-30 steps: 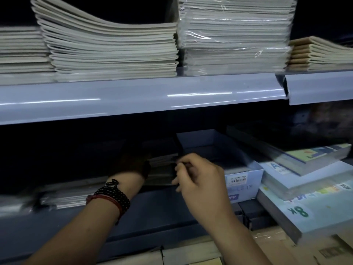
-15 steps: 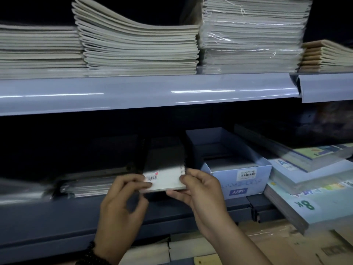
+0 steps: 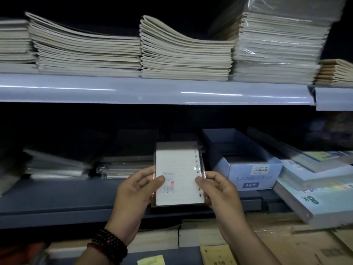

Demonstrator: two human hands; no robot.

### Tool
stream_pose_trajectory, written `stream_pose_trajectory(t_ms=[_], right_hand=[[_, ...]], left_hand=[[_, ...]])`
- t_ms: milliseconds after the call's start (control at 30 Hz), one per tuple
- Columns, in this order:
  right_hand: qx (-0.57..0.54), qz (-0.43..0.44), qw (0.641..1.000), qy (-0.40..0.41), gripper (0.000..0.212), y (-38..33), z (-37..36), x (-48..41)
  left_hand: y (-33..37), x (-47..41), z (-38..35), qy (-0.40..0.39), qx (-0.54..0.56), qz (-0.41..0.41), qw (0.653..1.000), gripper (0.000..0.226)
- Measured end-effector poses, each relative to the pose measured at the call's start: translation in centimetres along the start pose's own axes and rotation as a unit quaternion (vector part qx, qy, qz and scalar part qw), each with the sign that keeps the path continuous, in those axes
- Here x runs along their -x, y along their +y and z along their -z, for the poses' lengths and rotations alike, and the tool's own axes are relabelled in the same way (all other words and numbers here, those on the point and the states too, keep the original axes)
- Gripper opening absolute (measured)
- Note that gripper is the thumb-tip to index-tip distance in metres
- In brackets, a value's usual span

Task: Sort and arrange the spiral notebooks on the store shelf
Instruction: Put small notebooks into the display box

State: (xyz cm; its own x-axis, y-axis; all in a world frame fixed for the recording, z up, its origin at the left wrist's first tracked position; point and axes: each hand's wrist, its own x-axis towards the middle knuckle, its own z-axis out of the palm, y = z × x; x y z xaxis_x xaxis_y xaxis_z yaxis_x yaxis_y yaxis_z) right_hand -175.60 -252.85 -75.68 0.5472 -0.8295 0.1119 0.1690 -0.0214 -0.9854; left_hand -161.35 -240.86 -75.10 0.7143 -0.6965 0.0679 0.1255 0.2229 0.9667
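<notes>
A small white spiral notebook (image 3: 178, 169) in clear wrap stands upright in front of the lower shelf, its binder rings along the right edge and a barcode sticker low on its left. My left hand (image 3: 136, 190) grips its left edge with the thumb on the cover. My right hand (image 3: 217, 190) grips the ring side. Behind it, low stacks of wrapped notebooks (image 3: 126, 167) lie flat on the dark lower shelf (image 3: 57, 197).
An open blue A6PP box (image 3: 246, 169) stands right of the notebook, with tilted blue pads (image 3: 321, 190) beyond it. The upper shelf (image 3: 152, 92) carries tall stacks of grey exercise books (image 3: 183, 52). Cardboard boxes (image 3: 298, 245) and yellow pads (image 3: 217, 255) lie below.
My hands reached into the lower shelf, pulled out the small notebook and turned it upright toward me. The view has shifted left and closer.
</notes>
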Motion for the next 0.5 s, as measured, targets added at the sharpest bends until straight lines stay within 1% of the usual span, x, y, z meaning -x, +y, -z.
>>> stream_pose_trajectory(t_ms=[67, 133, 200, 267, 300, 367, 433, 500], right_hand=[[-0.004, 0.019, 1.0, 0.004, 0.017, -0.2, -0.1, 0.2], [-0.004, 0.048, 0.999, 0.004, 0.025, -0.4, -0.1, 0.4], [-0.003, 0.074, 0.997, 0.017, 0.026, -0.6, 0.1, 0.5], [-0.008, 0.097, 0.995, 0.025, 0.025, -0.8, 0.3, 0.4], [-0.016, 0.107, 0.994, 0.021, 0.028, -0.9, 0.5, 0.3], [-0.04, 0.111, 0.993, 0.013, 0.033, -0.8, 0.7, 0.1], [-0.066, 0.094, 0.993, 0.012, 0.026, -0.7, 0.9, 0.0], [-0.095, 0.072, 0.993, 0.003, 0.021, -0.7, 1.2, 0.1]], left_hand=[[0.4, 0.5, 0.0, -0.001, -0.015, -0.016, 1.0, 0.027], [0.7, 0.9, -0.1, 0.012, -0.046, -0.055, 0.997, 0.024], [0.9, 1.1, 0.2, 0.025, -0.07, -0.101, 0.992, 0.02], [1.2, 1.2, 0.5, 0.019, -0.093, -0.128, 0.987, 0.021], [1.2, 1.3, 0.5, 0.013, -0.093, -0.127, 0.987, 0.022], [1.1, 1.3, 0.3, 0.009, -0.053, -0.099, 0.994, 0.019], [0.9, 1.4, -0.1, 0.004, 0.01, -0.05, 0.999, 0.017], [0.8, 1.4, -0.5, -0.008, 0.068, 0.0, 0.998, 0.022]])
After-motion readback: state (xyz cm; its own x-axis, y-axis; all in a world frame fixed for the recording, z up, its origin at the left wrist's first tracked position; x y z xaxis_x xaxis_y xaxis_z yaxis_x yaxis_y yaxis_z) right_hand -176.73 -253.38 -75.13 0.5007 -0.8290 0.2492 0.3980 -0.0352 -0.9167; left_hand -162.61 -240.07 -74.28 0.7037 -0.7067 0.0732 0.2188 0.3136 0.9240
